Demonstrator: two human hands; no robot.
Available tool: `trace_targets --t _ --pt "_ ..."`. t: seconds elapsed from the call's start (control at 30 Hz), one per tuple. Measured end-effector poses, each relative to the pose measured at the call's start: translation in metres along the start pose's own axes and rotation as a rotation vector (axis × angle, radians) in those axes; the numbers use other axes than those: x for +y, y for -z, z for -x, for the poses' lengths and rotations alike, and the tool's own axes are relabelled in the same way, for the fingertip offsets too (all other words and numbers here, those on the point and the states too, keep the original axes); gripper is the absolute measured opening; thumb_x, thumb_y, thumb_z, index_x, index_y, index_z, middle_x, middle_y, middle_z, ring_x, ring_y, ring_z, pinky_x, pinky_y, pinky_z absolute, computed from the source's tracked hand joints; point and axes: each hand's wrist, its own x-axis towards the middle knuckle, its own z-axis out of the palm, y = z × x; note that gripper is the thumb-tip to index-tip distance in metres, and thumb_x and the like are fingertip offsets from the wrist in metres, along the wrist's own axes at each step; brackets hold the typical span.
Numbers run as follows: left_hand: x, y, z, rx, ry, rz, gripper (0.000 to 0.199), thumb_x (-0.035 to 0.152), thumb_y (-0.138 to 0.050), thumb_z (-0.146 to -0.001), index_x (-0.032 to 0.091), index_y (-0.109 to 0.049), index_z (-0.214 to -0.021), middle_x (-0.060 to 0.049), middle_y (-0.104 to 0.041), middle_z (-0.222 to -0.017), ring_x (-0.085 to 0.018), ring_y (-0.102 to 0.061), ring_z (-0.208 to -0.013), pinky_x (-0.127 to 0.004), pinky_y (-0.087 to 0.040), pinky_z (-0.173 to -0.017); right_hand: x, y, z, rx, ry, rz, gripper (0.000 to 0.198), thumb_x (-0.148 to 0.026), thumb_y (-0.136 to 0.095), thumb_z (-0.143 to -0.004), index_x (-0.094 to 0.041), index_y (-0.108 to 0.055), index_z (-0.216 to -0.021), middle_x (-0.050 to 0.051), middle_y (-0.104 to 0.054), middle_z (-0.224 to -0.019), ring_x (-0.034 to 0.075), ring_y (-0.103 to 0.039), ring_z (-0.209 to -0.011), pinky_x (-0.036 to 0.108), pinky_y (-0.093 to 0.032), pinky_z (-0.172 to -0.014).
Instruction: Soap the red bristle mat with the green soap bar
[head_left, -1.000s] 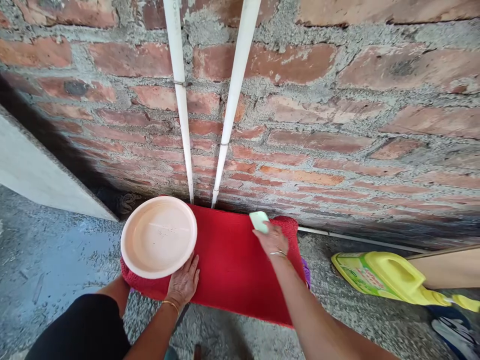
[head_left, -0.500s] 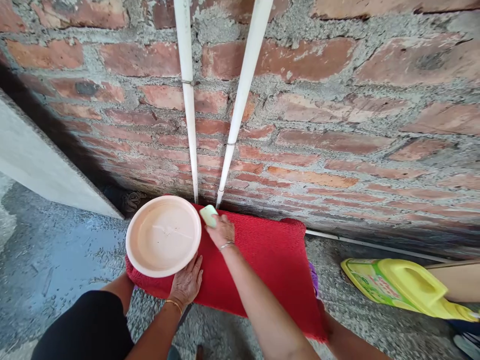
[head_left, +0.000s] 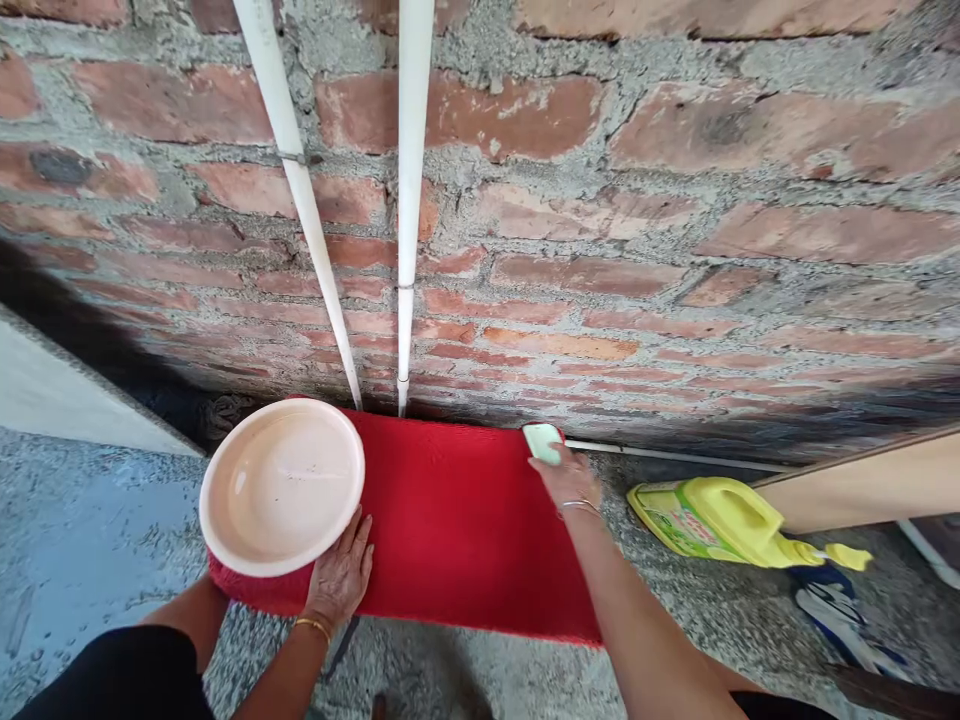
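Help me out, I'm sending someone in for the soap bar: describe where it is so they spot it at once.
Find the red mat lying at the foot of the brick wall. At its far right corner, the right hand presses a small pale green soap bar onto the mat. Nothing else there is mint-coloured; the bottle nearby is bright yellow.

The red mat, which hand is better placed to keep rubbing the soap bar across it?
Right. The right hand holds the soap bar against the far right edge of the mat. The left hand lies flat on the mat beside the bowl.
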Motion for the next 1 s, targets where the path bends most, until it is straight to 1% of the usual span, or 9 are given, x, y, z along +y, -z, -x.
trace_targets --t 0.07,0.13,0.4,0.53,0.6,0.67,0.8,0.9,1.0 --pt "0.001 0.0 0.0 0.0 -0.002 0.0 0.046 0.027 -0.038 -0.092 0.022 -0.052 -0.135 -0.008 -0.052 -0.142 -0.024 -0.049 -0.129 -0.04 -0.043 -0.107 0.019 0.004 0.0 0.05 -0.123 -0.044 0.052 -0.053 -0.053 -0.083 -0.026 -0.057 -0.127 0.013 -0.059 -0.115 0.028 -0.061 -0.1 0.043 -0.045 -0.087" --pt "0.002 0.001 0.0 -0.005 -0.001 -0.004 0.046 0.027 -0.038 -0.092 0.021 -0.052 -0.135 -0.008 -0.052 -0.142 -0.024 -0.049 -0.129 -0.04 -0.044 -0.106 0.011 0.0 0.013 0.087 -0.12 -0.109 0.054 -0.054 -0.053 -0.083 -0.025 -0.056 -0.128 0.014 -0.057 -0.118 0.028 -0.061 -0.101 0.042 -0.045 -0.087" --pt "0.001 0.004 -0.001 -0.006 0.006 0.006 0.044 0.026 -0.042 -0.091 0.019 -0.054 -0.133 -0.009 -0.052 -0.141 -0.023 -0.046 -0.131 -0.039 -0.041 -0.109 -0.155 -0.064 0.154 -0.216 0.432 -0.266 0.044 -0.048 -0.06 -0.081 -0.031 -0.058 -0.123 0.004 -0.059 -0.112 0.019 -0.061 -0.095 0.028 -0.044 -0.082" --pt "-0.001 0.004 -0.001 0.015 -0.025 -0.002 0.044 0.024 -0.039 -0.092 0.018 -0.054 -0.133 -0.009 -0.054 -0.14 -0.022 -0.045 -0.133 -0.04 -0.039 -0.11 -0.182 -0.075 0.179 -0.18 0.613 -0.133 0.042 -0.05 -0.057 -0.083 -0.031 -0.061 -0.12 0.007 -0.059 -0.11 0.023 -0.059 -0.099 0.032 -0.04 -0.086" --pt "-0.001 0.004 -0.001 0.012 -0.017 -0.01 0.045 0.025 -0.038 -0.092 0.019 -0.053 -0.133 -0.009 -0.053 -0.14 -0.023 -0.046 -0.132 -0.04 -0.04 -0.11 -0.168 -0.071 0.166 -0.152 0.658 -0.057 0.042 -0.048 -0.059 -0.082 -0.031 -0.061 -0.121 0.007 -0.059 -0.111 0.024 -0.058 -0.101 0.034 -0.038 -0.088" --pt "0.0 0.005 -0.001 -0.005 -0.006 -0.019 0.045 0.025 -0.038 -0.092 0.019 -0.053 -0.134 -0.009 -0.052 -0.141 -0.023 -0.047 -0.131 -0.04 -0.042 -0.108 -0.138 -0.062 0.14 -0.127 0.609 -0.01 0.043 -0.045 -0.061 -0.081 -0.031 -0.061 -0.121 0.007 -0.059 -0.113 0.024 -0.058 -0.102 0.034 -0.037 -0.09" --pt "0.001 0.007 -0.001 -0.046 -0.008 -0.038 0.045 0.025 -0.037 -0.092 0.018 -0.055 -0.133 -0.01 -0.051 -0.141 -0.024 -0.051 -0.127 -0.038 -0.045 -0.105 -0.038 -0.039 0.079 -0.061 0.336 -0.03 0.043 -0.043 -0.062 -0.08 -0.031 -0.061 -0.121 0.006 -0.059 -0.113 0.023 -0.06 -0.098 0.036 -0.04 -0.09" --pt "0.001 0.009 -0.001 -0.063 0.006 -0.019 0.044 0.026 -0.038 -0.092 0.019 -0.056 -0.132 -0.009 -0.052 -0.141 -0.024 -0.052 -0.127 -0.038 -0.045 -0.105 0.037 -0.025 0.046 0.009 0.052 -0.106 0.044 -0.048 -0.059 -0.08 -0.027 -0.062 -0.119 0.009 -0.059 -0.111 0.026 -0.061 -0.09 0.041 -0.044 -0.085" --pt "0.001 0.009 -0.002 -0.084 0.019 0.001 0.044 0.027 -0.038 -0.092 0.021 -0.055 -0.133 -0.007 -0.051 -0.142 -0.023 -0.05 -0.129 -0.037 -0.043 -0.107 0.061 -0.021 0.037 0.096 -0.132 -0.162 0.052 -0.055 -0.056 -0.08 -0.021 -0.062 -0.119 0.013 -0.059 -0.106 0.029 -0.06 -0.086 0.044 -0.046 -0.079"
